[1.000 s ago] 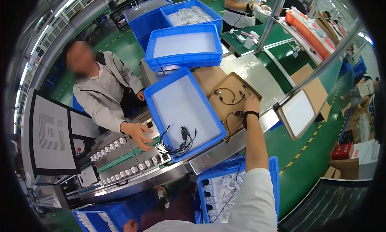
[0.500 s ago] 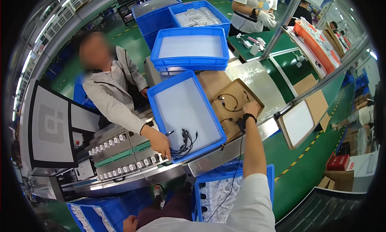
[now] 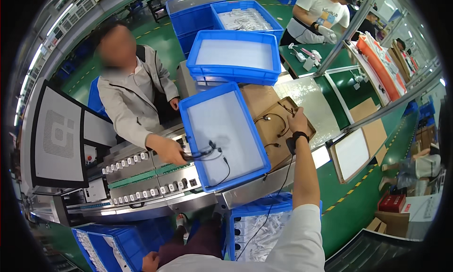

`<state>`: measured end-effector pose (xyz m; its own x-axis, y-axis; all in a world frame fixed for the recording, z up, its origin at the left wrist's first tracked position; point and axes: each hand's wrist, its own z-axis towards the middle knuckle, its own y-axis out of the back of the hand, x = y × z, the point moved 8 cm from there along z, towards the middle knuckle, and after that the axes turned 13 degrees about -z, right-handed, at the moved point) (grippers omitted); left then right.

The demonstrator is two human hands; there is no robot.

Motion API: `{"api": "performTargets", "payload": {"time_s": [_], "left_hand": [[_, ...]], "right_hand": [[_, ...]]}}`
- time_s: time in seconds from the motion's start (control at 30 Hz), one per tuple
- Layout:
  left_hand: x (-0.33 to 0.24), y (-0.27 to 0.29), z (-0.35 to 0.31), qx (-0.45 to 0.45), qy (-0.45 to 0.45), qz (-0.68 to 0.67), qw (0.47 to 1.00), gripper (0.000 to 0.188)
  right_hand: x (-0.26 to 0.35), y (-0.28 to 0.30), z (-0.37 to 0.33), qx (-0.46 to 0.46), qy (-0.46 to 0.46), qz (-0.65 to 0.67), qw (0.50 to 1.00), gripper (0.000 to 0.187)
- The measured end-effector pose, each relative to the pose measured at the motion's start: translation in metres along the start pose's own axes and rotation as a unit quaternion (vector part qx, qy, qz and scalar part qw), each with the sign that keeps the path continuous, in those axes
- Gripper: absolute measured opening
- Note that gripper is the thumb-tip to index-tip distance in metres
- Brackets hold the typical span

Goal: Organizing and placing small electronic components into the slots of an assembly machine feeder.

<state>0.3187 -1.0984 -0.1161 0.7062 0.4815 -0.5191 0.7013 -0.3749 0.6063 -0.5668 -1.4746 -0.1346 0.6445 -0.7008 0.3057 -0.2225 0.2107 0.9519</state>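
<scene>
Blue tray [image 3: 219,114]: cable bundle [image 3: 202,153] since lifted off its corner by a co-worker's hand [image 3: 167,150], one strand trailing. Cardboard tray [image 3: 264,133] alongside: we judge several cables [image 3: 272,145] left. Our right hand [image 3: 298,122] pinches a black cable [image 3: 288,110] there; left hand [image 3: 151,262], loosely curled, contents unclear.

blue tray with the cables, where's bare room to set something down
The blue tray is bare between its far rim and the black cables, and along its right. Its near left is crowded: a co-worker's hand grips some by the left rim.
</scene>
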Motion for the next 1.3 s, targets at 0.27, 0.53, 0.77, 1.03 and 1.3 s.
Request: {"api": "performTargets", "payload": {"time_s": [0.27, 0.53, 0.77, 1.03, 1.3], "left_hand": [[0.002, 0.004, -0.005, -0.010, 0.004, 0.059, 0.998, 0.023], [-0.002, -0.009, -0.003, 0.003, 0.015, 0.022, 1.000, 0.022], [-0.013, -0.017, 0.017, 0.028, -0.029, 0.062, 0.997, 0.023], [-0.005, -0.007, 0.014, 0.005, 0.019, 0.016, 1.000, 0.023], [-0.014, -0.008, 0.010, 0.016, 0.010, 0.032, 0.999, 0.025]], "right_hand": [[0.004, -0.075, -0.010, 0.072, 0.020, -0.127, 0.989, 0.031], [0.023, -0.029, -0.003, 0.048, 0.096, -0.108, 0.988, 0.028], [0.060, -0.061, -0.009, 0.257, 0.166, 0.100, 0.947, 0.025], [0.107, -0.084, -0.047, 0.021, 0.342, -0.224, 0.912, 0.028], [0.081, -0.035, -0.073, 0.183, 0.366, -0.178, 0.895, 0.025]]}}
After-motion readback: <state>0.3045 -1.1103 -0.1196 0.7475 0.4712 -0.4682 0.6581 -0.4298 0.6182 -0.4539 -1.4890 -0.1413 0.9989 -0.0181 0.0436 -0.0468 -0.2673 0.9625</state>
